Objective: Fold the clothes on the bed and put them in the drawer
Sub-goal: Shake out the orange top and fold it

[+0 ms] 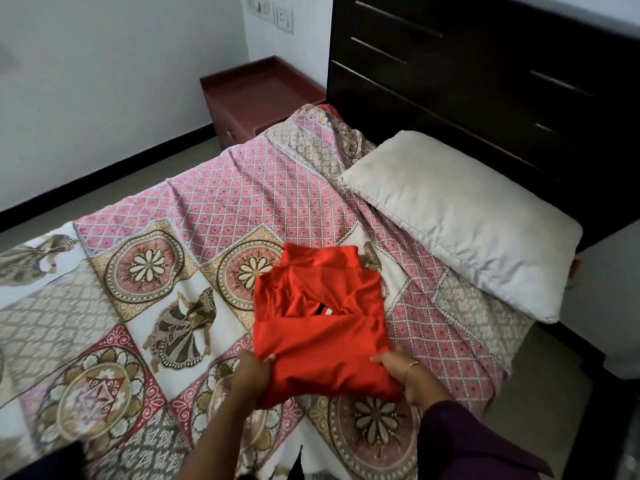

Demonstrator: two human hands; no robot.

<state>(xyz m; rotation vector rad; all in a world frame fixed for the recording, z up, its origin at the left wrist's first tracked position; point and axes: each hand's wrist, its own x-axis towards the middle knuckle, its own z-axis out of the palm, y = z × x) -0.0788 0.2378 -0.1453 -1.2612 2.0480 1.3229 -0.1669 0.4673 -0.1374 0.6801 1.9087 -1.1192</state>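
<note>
1. I have the orange garment [322, 327] lying on the bed [207, 209], near the middle of the patterned bedspread and well short of the pillow [464, 220]. It is already folded into a compact, roughly square bundle, with a smaller flap showing at its far edge.

2. My left hand [254, 370] takes the near left corner: the fingers curl over the top of the cloth, so that grip is clamped on the garment.

3. My right hand [394, 367], with a bangle at the wrist, holds the near right edge. The thumb lies on the cloth and the fingers seem to be tucked under it, though the fabric hides them, so I read this grip as closed on the garment too.

4. The step in hand, as I judge it, is the end of folding, with the bundle about to be lifted.

5. The next move calls for raising both sides evenly so the folds do not slip open, then carrying it to a drawer. The red bedside cabinet [256, 98] by the headboard [485, 81] looks like the nearest candidate.
</note>
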